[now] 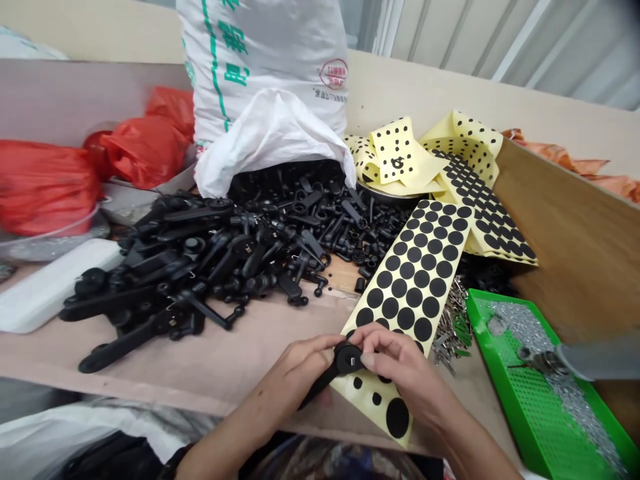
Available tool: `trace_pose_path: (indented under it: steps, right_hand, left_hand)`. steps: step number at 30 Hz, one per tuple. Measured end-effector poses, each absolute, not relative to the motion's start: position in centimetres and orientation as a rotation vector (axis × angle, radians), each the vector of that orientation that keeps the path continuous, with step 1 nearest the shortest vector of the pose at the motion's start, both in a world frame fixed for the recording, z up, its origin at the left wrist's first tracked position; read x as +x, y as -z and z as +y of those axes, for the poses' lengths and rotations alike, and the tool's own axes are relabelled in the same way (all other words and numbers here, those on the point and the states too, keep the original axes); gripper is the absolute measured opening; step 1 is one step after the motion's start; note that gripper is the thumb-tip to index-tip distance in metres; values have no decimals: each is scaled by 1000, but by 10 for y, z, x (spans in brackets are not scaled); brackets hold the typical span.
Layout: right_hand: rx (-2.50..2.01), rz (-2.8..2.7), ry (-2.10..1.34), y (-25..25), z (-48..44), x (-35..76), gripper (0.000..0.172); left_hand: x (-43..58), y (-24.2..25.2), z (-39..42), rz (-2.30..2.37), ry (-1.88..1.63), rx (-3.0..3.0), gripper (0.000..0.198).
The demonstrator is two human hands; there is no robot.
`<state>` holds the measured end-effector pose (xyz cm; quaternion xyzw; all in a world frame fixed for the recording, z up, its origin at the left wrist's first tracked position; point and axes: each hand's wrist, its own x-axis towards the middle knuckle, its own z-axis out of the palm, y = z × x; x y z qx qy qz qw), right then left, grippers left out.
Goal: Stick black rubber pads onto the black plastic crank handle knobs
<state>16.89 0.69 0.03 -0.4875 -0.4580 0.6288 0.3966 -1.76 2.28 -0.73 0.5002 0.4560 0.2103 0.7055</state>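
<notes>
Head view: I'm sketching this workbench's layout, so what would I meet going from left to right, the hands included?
White block → pile of black parts → left hand → held black part → right hand → green tray.

Assembly workshop, by look of it. Workbench (280,333) heaped with many like black plastic parts (200,260) at 9 o'clock. Bulk-size printed sack (270,53) gaping between 11 and 12. Sheet of round black stickers (407,287) and green tray of small metal bits (525,413) toward 4. Ribbed wall panels (455,40) near 2.
</notes>
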Motion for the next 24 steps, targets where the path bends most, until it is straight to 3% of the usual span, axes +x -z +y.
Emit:
trace_pose_path:
  steps: [14, 24]
  right_hand:
    - [-1256, -1236, -1558, -2, 7, 165, 14]
    - [-1369, -1353, -1389, 13, 4, 165, 16]
  left_hand:
    - [-15, 18, 20, 1057, -496, 1265, 50]
    - [-13, 22, 9, 1066, -650, 1511, 32]
